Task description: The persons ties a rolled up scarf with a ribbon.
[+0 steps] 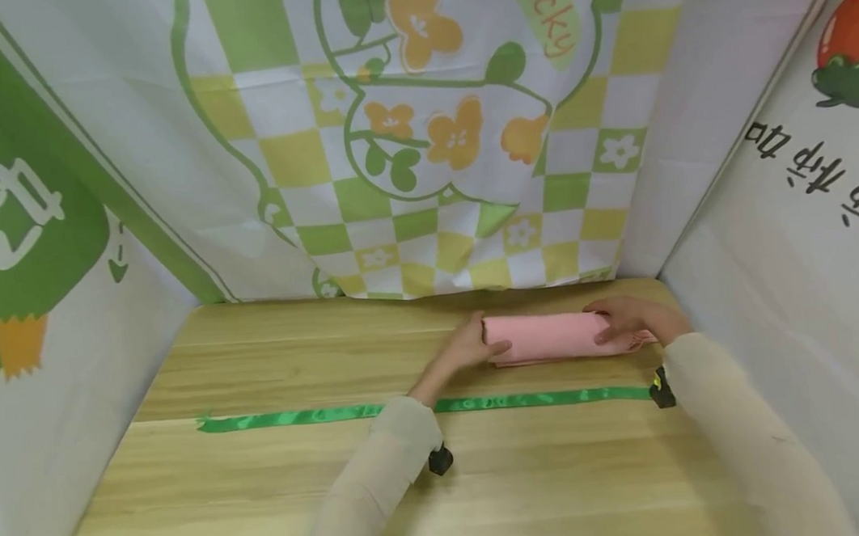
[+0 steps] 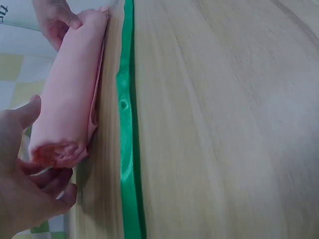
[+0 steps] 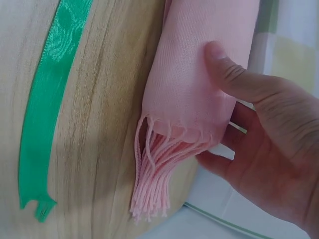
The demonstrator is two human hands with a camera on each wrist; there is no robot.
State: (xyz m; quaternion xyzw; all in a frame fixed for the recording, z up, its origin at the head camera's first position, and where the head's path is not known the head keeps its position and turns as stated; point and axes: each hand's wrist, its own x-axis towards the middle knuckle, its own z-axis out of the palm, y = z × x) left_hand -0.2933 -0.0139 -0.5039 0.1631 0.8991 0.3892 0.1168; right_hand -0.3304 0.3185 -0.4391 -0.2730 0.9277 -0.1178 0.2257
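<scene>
A pink scarf (image 1: 542, 335), rolled into a thick cylinder, lies crosswise near the back of the wooden table. My left hand (image 1: 466, 345) holds its left end, thumb on one side and fingers on the other; the spiral of the roll (image 2: 59, 153) shows between them in the left wrist view. At the opposite end my right hand (image 1: 630, 317) grips the roll, thumb pressed on the cloth and fingers curled beneath. Twisted fringe (image 3: 154, 174) hangs out past the right hand in the right wrist view.
A shiny green ribbon (image 1: 299, 417) stretches flat across the table (image 1: 266, 495), nearer me than the scarf and passing under the left forearm. Behind the table hangs a checked, flowered cloth (image 1: 367, 190). Printed fabric walls (image 1: 784, 225) close in both sides.
</scene>
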